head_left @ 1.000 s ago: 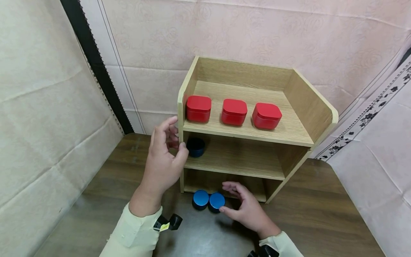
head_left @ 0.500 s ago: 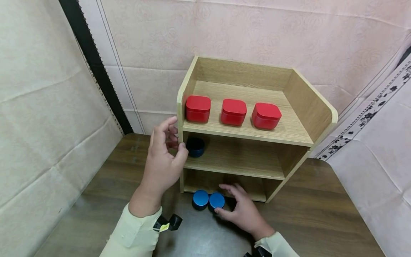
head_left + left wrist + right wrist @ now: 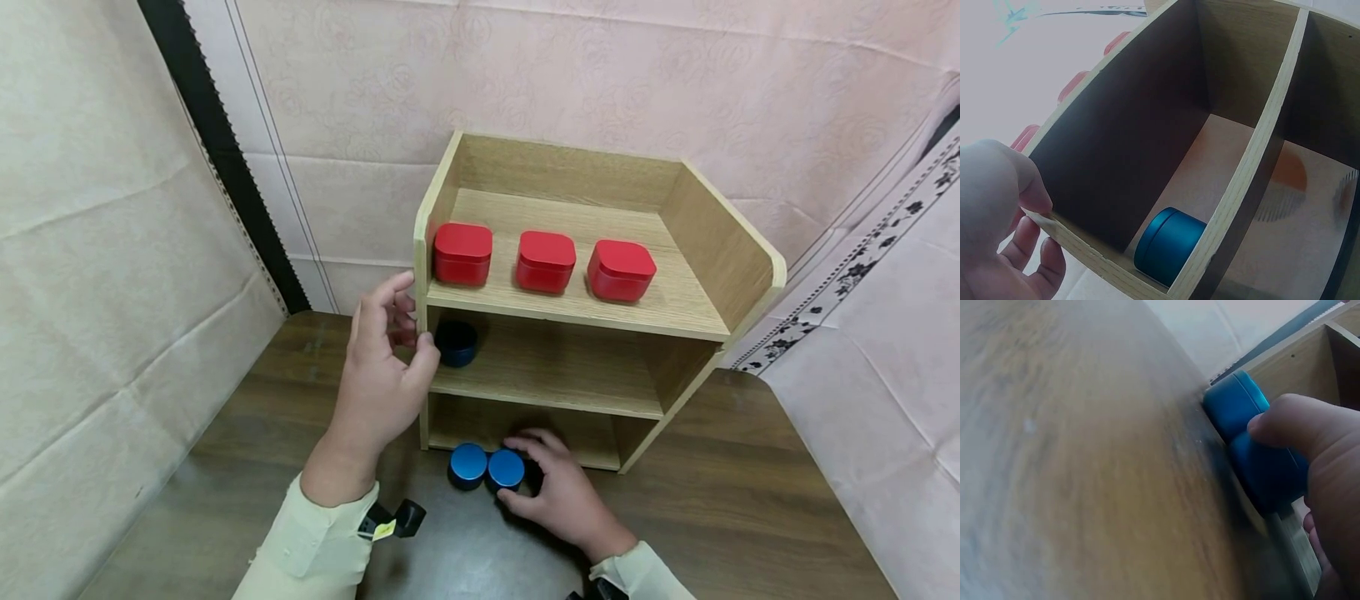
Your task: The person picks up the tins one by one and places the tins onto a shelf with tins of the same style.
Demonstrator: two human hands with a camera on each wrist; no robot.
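My left hand grips the left side panel of a small wooden shelf, thumb at its front edge. Just inside that panel, on the middle level, stands a dark blue round tin; the left wrist view shows this tin close to the fingers. Two more round tins with bright blue lids stand side by side on the table before the shelf: a left tin and a right tin. My right hand holds the right one, its thumb on the near side and fingers round the far side.
Three red rounded-square boxes, a left box, a middle box and a right box, line the top level's front. The brown wooden table extends to both sides. Pale cloth hangs behind and beside the shelf.
My right hand has moved left, and its thumb and fingers have come round the right blue-lidded tin. The left hand and the shelf have stayed in place.
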